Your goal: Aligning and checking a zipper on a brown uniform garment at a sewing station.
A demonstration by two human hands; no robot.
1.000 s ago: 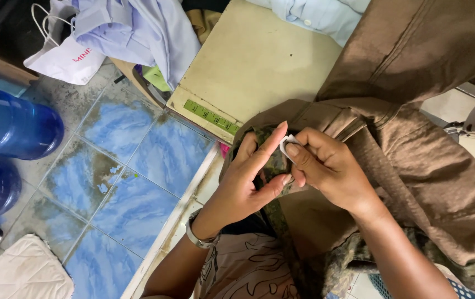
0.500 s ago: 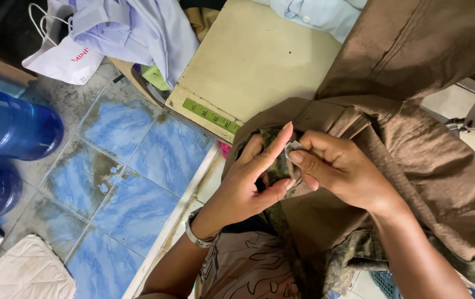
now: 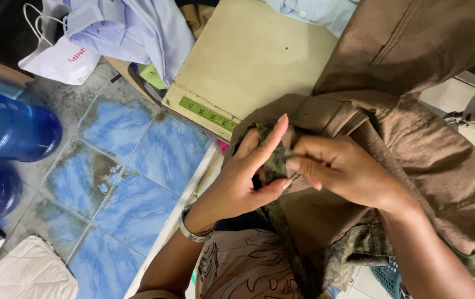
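I see both hands meeting at the centre of the frame, over a brown woven garment point(image 3: 415, 166) draped from the upper right across the pale work table point(image 3: 248, 61). The left hand point(image 3: 243, 177) has its fingers curled around a narrow dark green patterned fabric strip point(image 3: 275, 163), forefinger extended upward along it, thumb pressing from below. The right hand point(image 3: 343, 171) is closed in a pinch on the same strip just beside the left thumb; I cannot tell whether anything small sits between its fingertips. The strip runs down from the hands to the lower centre, where more of the patterned cloth bunches.

My judgement: the work on the strip is midway, since it is held at the garment's folded edge but no finished join is visible.

A green measuring tape point(image 3: 207, 113) lies along the table edge. Blue plastic water bottles point(image 3: 10, 133) stand at the left on the blue tiled floor point(image 3: 132, 166).
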